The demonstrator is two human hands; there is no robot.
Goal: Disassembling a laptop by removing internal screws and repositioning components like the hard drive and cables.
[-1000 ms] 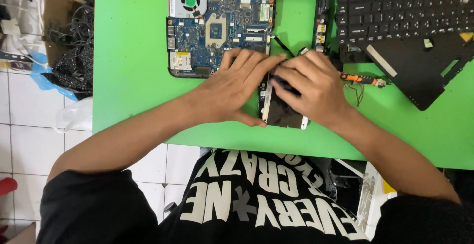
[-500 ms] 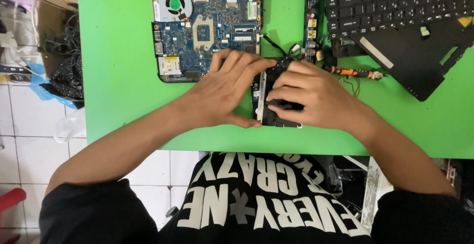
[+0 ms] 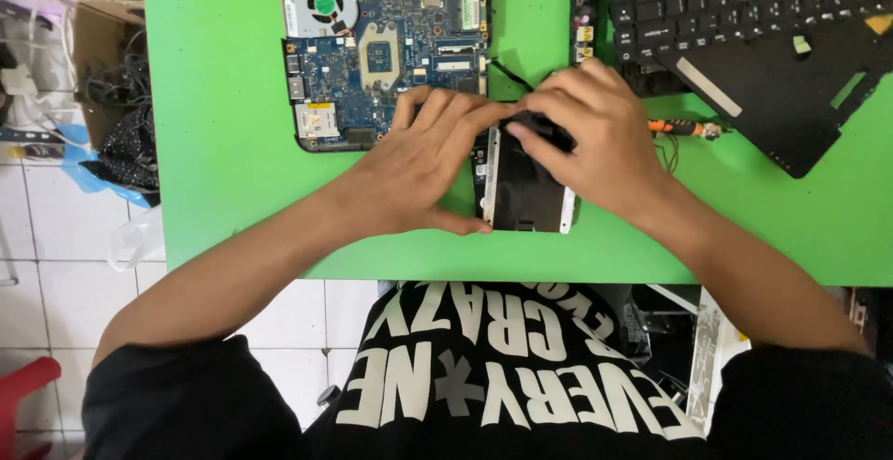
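Step in hand: both hands work on a black drive in a silver bracket (image 3: 526,190), lying flat on the green desk (image 3: 223,144) just below the gap in the opened laptop base; judged to be handling of the drive at its upper end, where a small black part sits under the right fingers.
Left hand (image 3: 419,167): palm down, fingers (image 3: 437,111) extended and laid across the lower edge of the blue motherboard (image 3: 391,51) toward the drive's top left corner; thumb along the desk, its tip at the bracket's lower left edge. Not closed round anything; it steadies by pressing.
Right hand (image 3: 595,139): fingers curled over the drive's upper end, pinching the small black part (what exactly it is cannot be told, it is mostly covered).
Drive position: between the two hands, near the desk's front edge, upright in the frame, its lower half uncovered.
Surroundings: cooling fan (image 3: 326,2) at the board's upper left; detached black keyboard (image 3: 744,4) at upper right; an orange-handled screwdriver (image 3: 679,128) just beside the right hand; a thin black cable (image 3: 510,74) runs from the board toward the drive.
Next move, requirement: in my judgement, a steady hold from the left hand while the right works the end piece squarely, without snagging the cable.
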